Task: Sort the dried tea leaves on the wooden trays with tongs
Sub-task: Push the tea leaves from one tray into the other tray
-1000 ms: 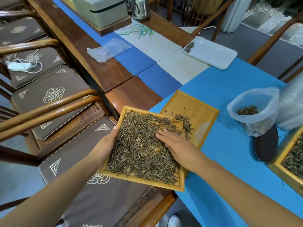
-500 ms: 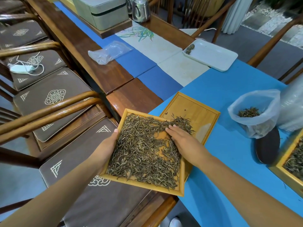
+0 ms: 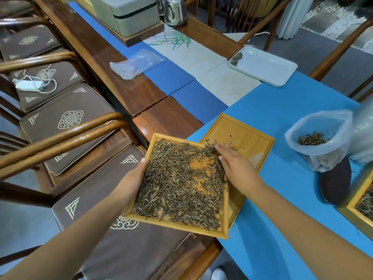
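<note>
While the left hand grips the left rim of a square, pale wooden tray and holds it out past the near table edge, thumb hooked over the rim, the right hand lies palm down on the heap of dried brown-green tea leaves filling it, fingers straight and reaching to the far right corner. That corner overlaps a second, nearly bare wooden tray resting on the bright blue table covering, where a few leaves lie scattered. Right of it stands an open clear plastic bag with some leaves inside. Farther off sits a white rectangular tray. Left, dark wooden chairs with brown patterned cushions line the long table.
</note>
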Motion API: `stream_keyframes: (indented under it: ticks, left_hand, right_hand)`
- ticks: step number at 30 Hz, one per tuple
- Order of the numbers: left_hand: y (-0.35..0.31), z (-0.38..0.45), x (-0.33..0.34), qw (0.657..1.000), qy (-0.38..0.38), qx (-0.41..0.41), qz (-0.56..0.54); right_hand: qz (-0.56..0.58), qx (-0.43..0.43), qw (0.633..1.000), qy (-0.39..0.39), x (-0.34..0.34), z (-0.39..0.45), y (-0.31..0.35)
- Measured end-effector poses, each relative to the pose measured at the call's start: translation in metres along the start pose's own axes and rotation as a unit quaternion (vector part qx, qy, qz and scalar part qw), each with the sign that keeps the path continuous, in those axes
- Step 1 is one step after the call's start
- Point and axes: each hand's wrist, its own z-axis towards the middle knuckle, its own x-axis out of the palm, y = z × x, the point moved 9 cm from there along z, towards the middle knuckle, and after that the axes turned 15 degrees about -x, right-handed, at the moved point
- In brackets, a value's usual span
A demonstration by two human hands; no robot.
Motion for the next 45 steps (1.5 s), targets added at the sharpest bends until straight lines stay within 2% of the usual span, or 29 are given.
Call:
stream_keyframes:
  ticks: [2, 5, 8, 17, 25, 32, 40, 42, 45]
  left_hand:
    - [-0.001, 0.001, -0.001, 1.0, -0.002, 0.001, -0.006]
    - [-0.001, 0.003, 0.001, 1.0, 0.0, 0.0, -0.003]
    - [-0.002, 0.006, 0.005, 1.0, 0.014, -0.001, -0.009]
    - [-0.005, 0.007, 0.005, 0.999, 0.027, -0.017, 0.007]
    - [-0.019, -0.003, 0.005, 0.998, -0.002, 0.039, 0.057]
    - [-0.019, -0.002, 0.003, 0.997, 0.0, 0.045, 0.062]
    - [-0.02, -0.002, 0.001, 0.997, -0.002, 0.044, 0.06]
    - [-0.02, -0.002, 0.001, 0.997, 0.002, 0.044, 0.058]
    - [-0.019, 0.0, 0.002, 0.998, 0.01, 0.042, 0.056]
  right_hand:
    - [0.002, -0.047, 0.999, 0.012, 0.004, -0.003, 0.022]
    - [0.0, -0.127, 0.989, 0.069, 0.024, -0.011, 0.057]
    - [-0.007, -0.157, 0.983, 0.099, 0.039, -0.014, 0.068]
    - [-0.02, -0.111, 0.99, 0.088, 0.037, -0.009, 0.043]
    - [0.0, -0.037, 0.999, 0.023, 0.021, -0.004, 0.024]
    - [-0.028, -0.024, 0.999, 0.007, 0.011, 0.005, 0.014]
    - [-0.025, 0.036, 0.999, -0.026, -0.004, 0.009, -0.01]
    - [-0.02, 0.035, 0.998, -0.046, -0.009, 0.01, -0.004]
    - [0.001, -0.019, 0.998, -0.058, -0.009, 0.019, 0.03]
